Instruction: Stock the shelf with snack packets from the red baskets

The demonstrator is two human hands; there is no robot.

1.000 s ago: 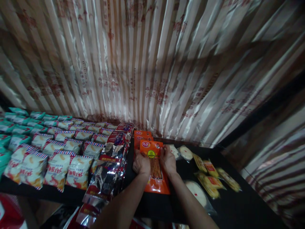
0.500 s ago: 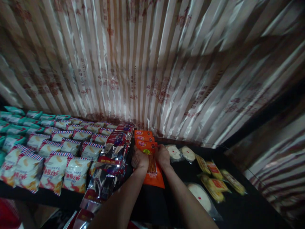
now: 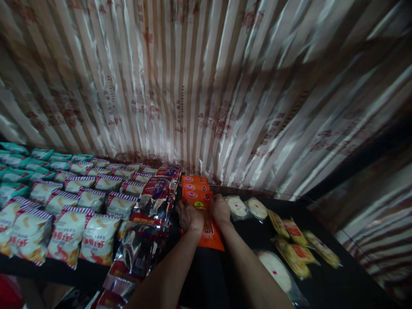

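Right now both hands grip one orange snack packet (image 3: 208,229), the left hand (image 3: 189,216) closed on its left edge and the right hand (image 3: 220,210) closed on its right edge near the top. The packet lies flat on the black table (image 3: 322,283), its upper end overlapping the lower end of a short row of matching orange packets (image 3: 194,187) that runs back toward the striped curtain (image 3: 206,86). Just to the left, touching or nearly touching the left hand, sits a column of glossy dark foil bags (image 3: 151,210), and beyond those lie rows of white shrimp-chip bags (image 3: 80,210) and teal bags (image 3: 19,167). To the right, near the right hand, are round cakes in clear wrappers (image 3: 246,207) and several yellow packets (image 3: 296,244). The likeliest slip, as I judge it, is that the slick wrappers slide on one another, so any push could skew the orange row. A left elbow or wrist swung wide could also nudge the foil bags, which look loosely stacked and hang toward the table's front edge.
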